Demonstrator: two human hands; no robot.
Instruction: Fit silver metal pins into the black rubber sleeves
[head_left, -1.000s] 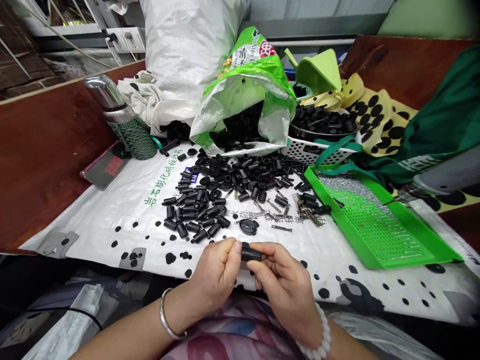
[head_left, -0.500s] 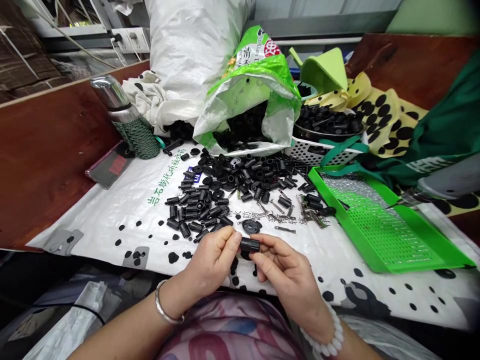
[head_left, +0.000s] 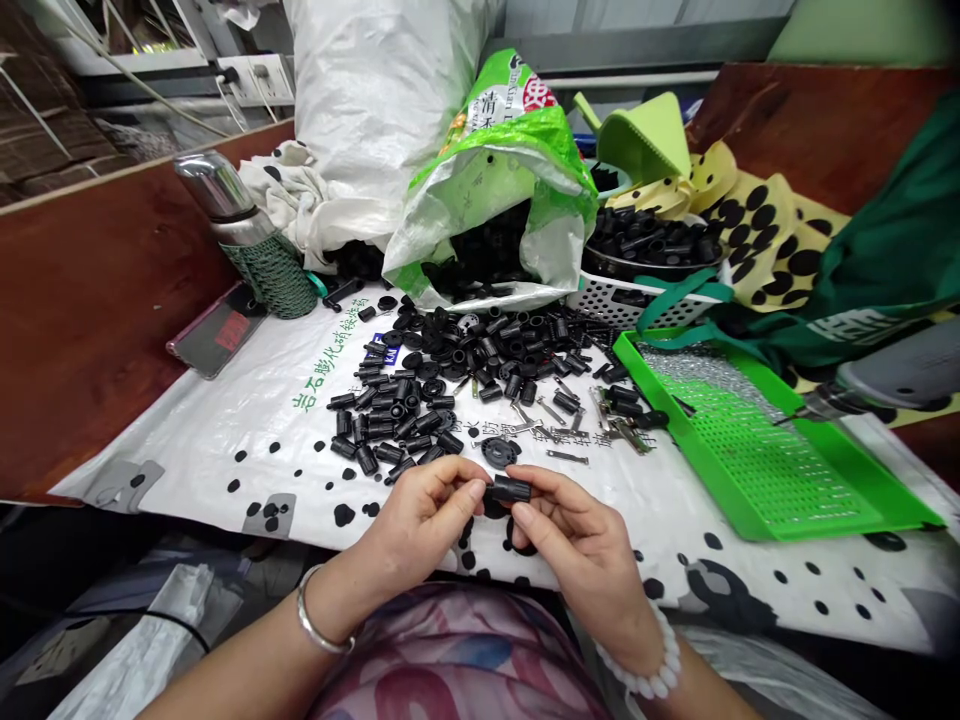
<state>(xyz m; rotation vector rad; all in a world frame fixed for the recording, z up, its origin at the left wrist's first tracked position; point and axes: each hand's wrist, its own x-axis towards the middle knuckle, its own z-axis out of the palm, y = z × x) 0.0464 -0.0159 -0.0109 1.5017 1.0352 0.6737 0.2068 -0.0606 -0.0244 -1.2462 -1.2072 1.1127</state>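
Near the front edge of the table, a short black ribbed plastic cylinder (head_left: 512, 488) sits between my two hands. My right hand (head_left: 577, 530) pinches it between thumb and fingers. From the other side, the thumb and forefinger of my left hand (head_left: 427, 515) close at its left end, on a small dark piece that the fingertips mostly hide. Just beyond my fingertips lies a round black disc (head_left: 499, 453) with holes. Past it, many similar black cylinders (head_left: 397, 410) are heaped, with thin metal strips (head_left: 551, 410) to their right.
A green perforated tray (head_left: 750, 450) with small metal pieces stands on the right, an electric screwdriver (head_left: 885, 385) beside it. An open green bag (head_left: 495, 190) of black parts and a white basket (head_left: 645, 300) stand behind. A flask (head_left: 247, 240) and a phone (head_left: 217, 330) are at left.
My left hand's grip has loosened and drawn slightly left, showing more of the cylinder's left end. The cylinder has shifted a little right with my right hand.
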